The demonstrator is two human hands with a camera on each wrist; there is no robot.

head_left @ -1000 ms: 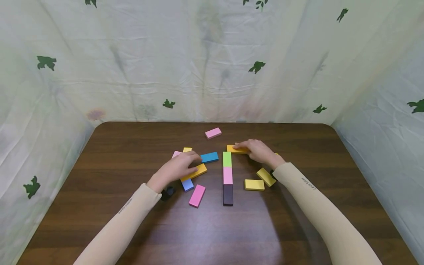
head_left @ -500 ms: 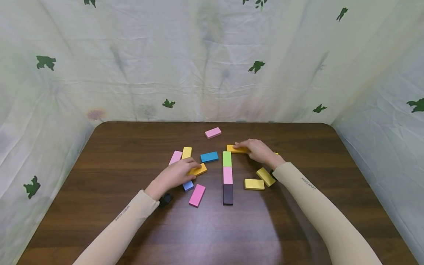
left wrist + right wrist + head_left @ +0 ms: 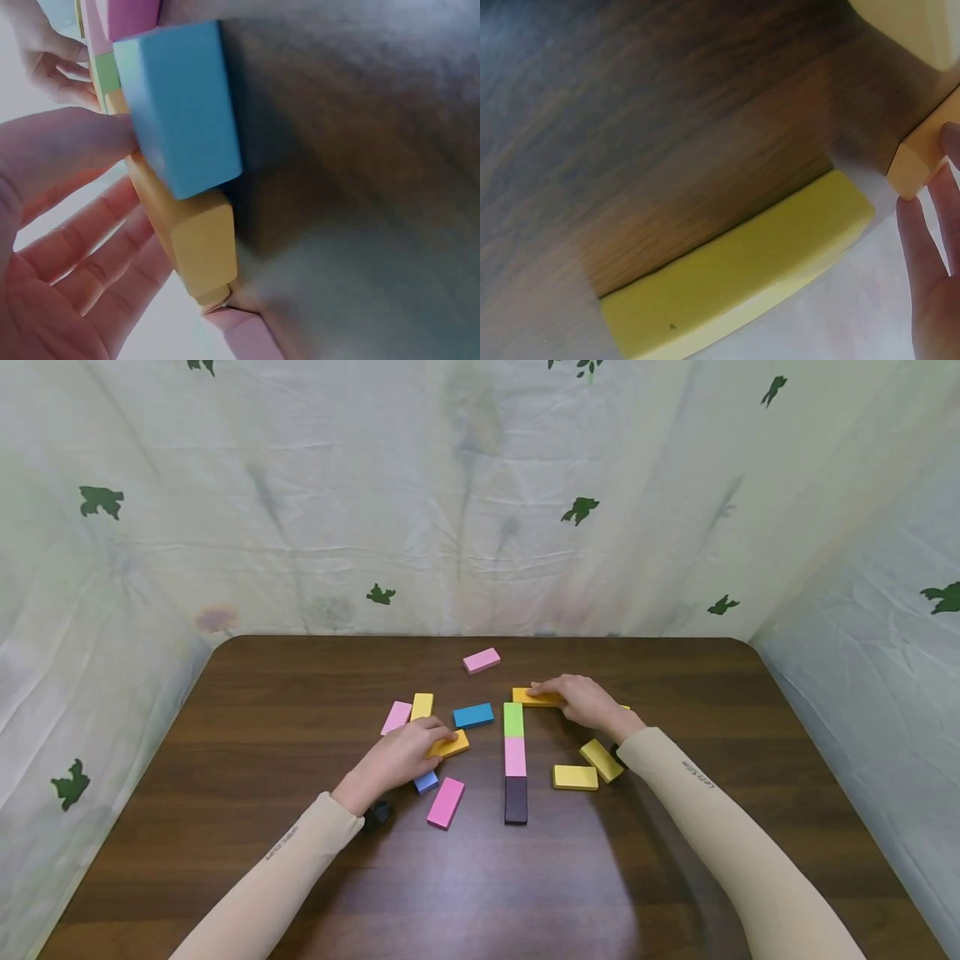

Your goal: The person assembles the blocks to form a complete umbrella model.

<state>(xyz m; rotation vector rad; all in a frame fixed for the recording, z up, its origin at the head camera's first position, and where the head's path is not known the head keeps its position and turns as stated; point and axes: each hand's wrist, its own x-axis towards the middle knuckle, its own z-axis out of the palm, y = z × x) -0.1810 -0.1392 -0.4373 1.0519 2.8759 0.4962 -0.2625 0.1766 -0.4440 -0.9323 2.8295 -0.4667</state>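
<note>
In the head view my left hand is over an orange block, thumb on its near side and fingers along its far side. In the left wrist view the thumb reaches behind a periwinkle-blue block, with the fingers behind the orange block. My right hand pinches another orange block, laid crosswise at the far end of a row: a green block, a light pink block and a black block. The right wrist view shows fingertips at that orange block's end.
A blue block lies between the hands, a pink block farther back. Beside the left hand are a yellow block, a pink block and a darker pink block. Two yellow blocks lie by the right wrist.
My left hand has shifted slightly left and nearer me along the orange block, uncovering more of the yellow and pink blocks behind it. The right hand stays in place.
</note>
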